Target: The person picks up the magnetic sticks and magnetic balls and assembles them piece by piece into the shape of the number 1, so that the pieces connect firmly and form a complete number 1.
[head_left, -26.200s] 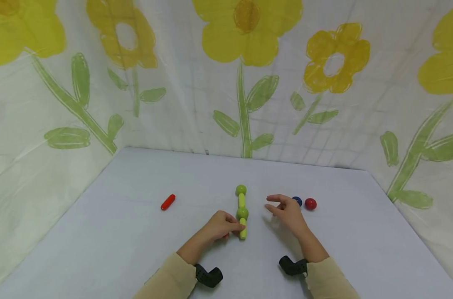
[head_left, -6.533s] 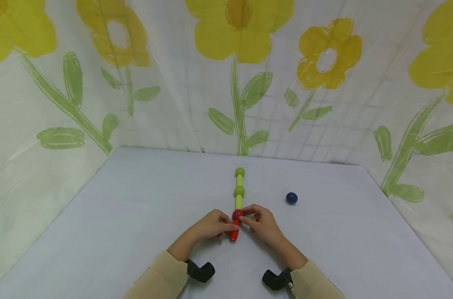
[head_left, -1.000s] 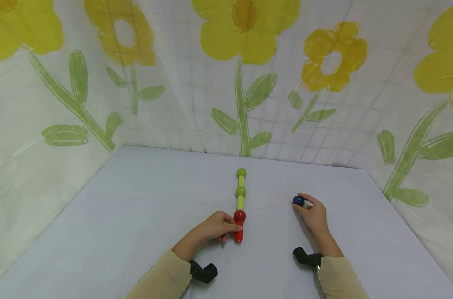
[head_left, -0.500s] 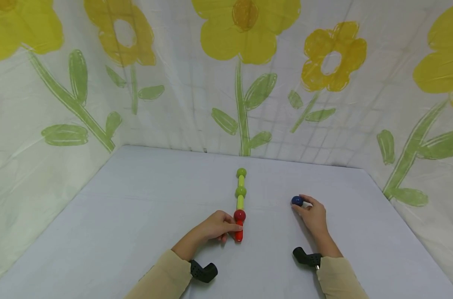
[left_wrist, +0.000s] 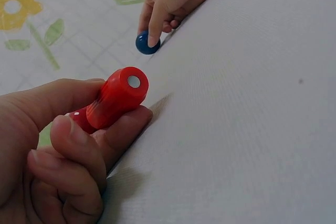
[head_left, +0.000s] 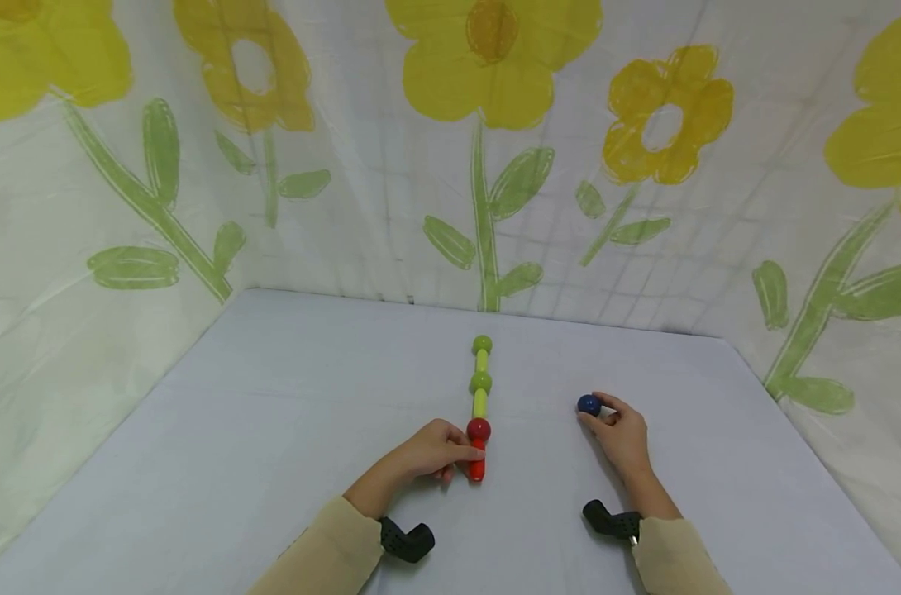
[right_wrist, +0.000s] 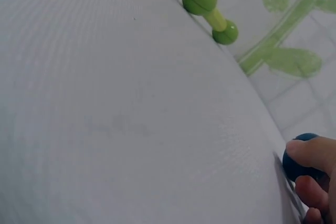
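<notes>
My left hand (head_left: 437, 450) pinches a red magnetic rod (left_wrist: 118, 98) between thumb and fingers. A pale metal disc shows in the rod's near end in the left wrist view. The rod is the near end of a straight chain on the table: beyond it come a red ball (head_left: 479, 429), a yellow-green rod (head_left: 480, 403), a green ball (head_left: 481, 382), another yellow-green rod (head_left: 482, 361) and a far green ball (head_left: 483, 344). To the right, my right hand (head_left: 624, 438) pinches a dark blue ball (head_left: 588, 405) between thumb and fingertips, apart from the chain.
The white table (head_left: 309, 372) reaches back to a white curtain (head_left: 376, 207) painted with yellow flowers. Each wrist carries a black camera mount, the left mount (head_left: 408, 541) and the right mount (head_left: 612, 522).
Since the oldest frame, the red ball and a red rod have joined the chain's near end. My right hand has gripped the blue ball and lately shifted it slightly nearer and left. My left hand stays put.
</notes>
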{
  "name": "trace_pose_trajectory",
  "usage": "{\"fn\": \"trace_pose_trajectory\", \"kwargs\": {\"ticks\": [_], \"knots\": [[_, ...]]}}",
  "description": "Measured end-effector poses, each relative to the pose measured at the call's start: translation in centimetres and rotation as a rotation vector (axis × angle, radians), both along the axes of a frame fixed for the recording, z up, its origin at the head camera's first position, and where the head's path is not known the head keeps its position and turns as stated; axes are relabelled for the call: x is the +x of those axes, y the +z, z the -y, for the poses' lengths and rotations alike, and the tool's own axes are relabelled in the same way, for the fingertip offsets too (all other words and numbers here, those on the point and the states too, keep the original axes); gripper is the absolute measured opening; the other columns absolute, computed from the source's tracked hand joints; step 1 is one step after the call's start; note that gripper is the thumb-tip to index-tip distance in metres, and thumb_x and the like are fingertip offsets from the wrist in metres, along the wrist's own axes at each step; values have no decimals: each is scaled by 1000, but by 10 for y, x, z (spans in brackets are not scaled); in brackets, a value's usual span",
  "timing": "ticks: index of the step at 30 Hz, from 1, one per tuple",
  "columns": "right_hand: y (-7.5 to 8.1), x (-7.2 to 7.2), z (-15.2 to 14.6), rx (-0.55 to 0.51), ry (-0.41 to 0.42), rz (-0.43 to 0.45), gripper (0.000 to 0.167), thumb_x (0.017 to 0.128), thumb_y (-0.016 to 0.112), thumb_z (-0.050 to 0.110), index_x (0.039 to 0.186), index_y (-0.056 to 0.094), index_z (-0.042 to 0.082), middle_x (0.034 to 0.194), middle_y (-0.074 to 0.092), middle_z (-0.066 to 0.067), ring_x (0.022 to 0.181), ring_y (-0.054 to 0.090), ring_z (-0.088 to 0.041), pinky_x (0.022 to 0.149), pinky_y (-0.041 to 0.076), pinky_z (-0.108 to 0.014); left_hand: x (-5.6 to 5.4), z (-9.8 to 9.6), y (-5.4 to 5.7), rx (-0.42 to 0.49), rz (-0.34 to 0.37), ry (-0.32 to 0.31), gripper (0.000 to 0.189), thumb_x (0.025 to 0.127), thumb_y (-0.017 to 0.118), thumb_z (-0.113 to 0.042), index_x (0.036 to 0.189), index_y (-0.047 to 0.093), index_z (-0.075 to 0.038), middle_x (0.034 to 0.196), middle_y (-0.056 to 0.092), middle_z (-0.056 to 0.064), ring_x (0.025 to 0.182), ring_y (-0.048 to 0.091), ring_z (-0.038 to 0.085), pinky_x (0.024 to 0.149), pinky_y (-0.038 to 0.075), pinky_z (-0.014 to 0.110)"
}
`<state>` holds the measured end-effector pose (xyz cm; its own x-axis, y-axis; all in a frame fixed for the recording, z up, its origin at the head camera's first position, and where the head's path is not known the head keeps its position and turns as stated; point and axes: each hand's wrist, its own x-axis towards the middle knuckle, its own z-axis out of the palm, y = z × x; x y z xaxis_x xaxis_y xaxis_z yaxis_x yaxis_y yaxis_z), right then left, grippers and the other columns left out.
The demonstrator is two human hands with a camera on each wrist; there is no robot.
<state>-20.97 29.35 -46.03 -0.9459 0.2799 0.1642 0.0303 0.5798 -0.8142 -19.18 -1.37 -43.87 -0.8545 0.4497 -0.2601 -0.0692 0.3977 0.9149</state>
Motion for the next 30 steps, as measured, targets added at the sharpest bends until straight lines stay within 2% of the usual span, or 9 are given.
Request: {"fn": "trace_pose_trajectory", "kwargs": {"ticks": [14, 22, 30], "knots": [[2, 15, 10, -26, 67, -2, 43, 84, 76, 9, 123, 62, -5, 65, 50, 0, 56, 41, -9, 50, 34, -22, 0, 0, -3, 8, -17, 24, 19, 90, 71, -21, 82, 65, -4, 55, 48, -2, 41, 40, 6, 42, 31, 17], [0, 26, 22, -65, 152, -18, 43, 83, 78, 8, 121, 63, -5, 66, 51, -3, 55, 42, -7, 50, 35, -21, 0, -1, -5, 12, -16, 46, 17, 89, 71, -19, 83, 66, -3, 58, 50, -2, 41, 41, 6, 42, 31, 17], [-3, 40, 38, -63, 235, -75, 40, 79, 78, 1, 117, 66, -2, 63, 50, -1, 54, 41, -6, 49, 36, -22, 0, -4, -4, -5, -3, 74, 19, 89, 71, -21, 86, 66, -3, 60, 51, -2, 42, 41, 7, 42, 31, 17]]}}
